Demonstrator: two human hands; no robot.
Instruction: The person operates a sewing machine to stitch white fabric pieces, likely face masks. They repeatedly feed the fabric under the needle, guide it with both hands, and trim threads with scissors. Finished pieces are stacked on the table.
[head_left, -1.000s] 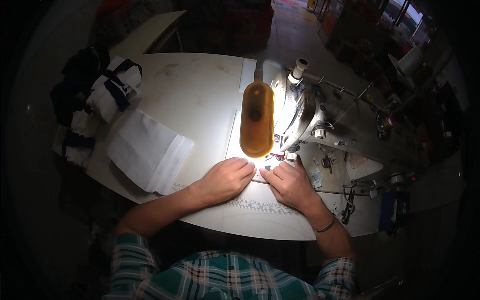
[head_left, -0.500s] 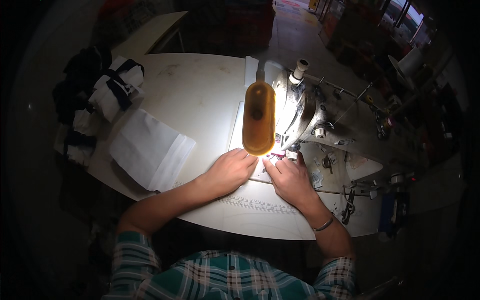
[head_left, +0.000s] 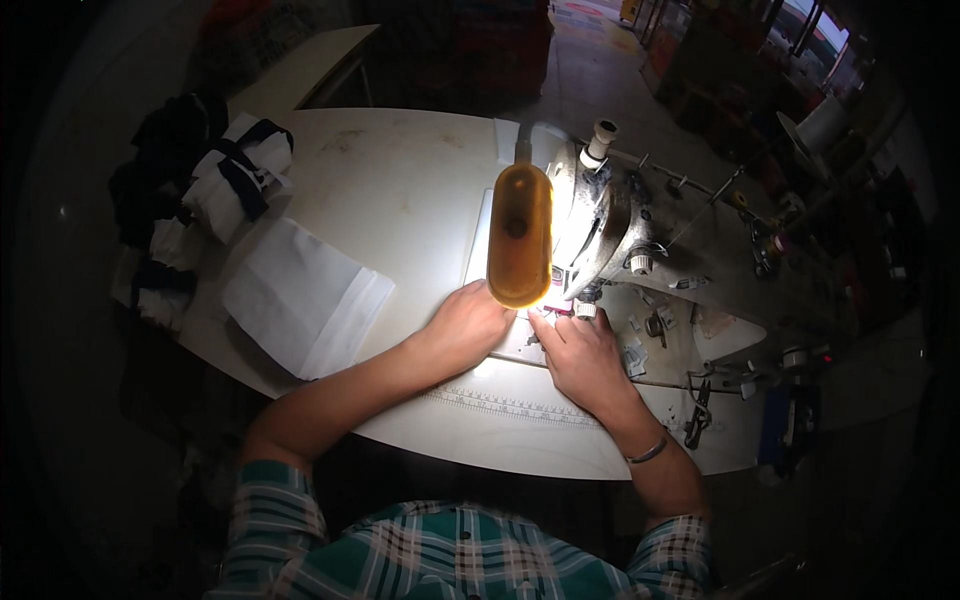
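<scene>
A white sewing machine point(head_left: 590, 215) stands right of centre, and a lit lamp with an amber oval housing point(head_left: 520, 240) hangs before its needle area. The edge of a flat white piece, apparently cloth point(head_left: 480, 235), shows left of the lamp. My left hand point(head_left: 468, 325) is at its near end, fingers bent together and their tips partly hidden by the lamp. Close to the needle area, my right hand point(head_left: 580, 360) rests palm down with its fingers apart, one stretched toward the lamp's lower end. What lies right under the fingertips is lost in glare.
A folded white cloth piece point(head_left: 305, 300) lies left on the white table point(head_left: 390, 190). Beyond it are heaped white and dark cloth pieces point(head_left: 225, 190). Thread snips point(head_left: 698, 412) lie at the right, near small loose parts point(head_left: 655, 325). A ruler scale point(head_left: 510, 405) runs along the front.
The white cloth's edge has slid away from me beside the lamp. My left hand has moved slightly forward with it, its fingertips now more hidden. My right hand has barely moved.
</scene>
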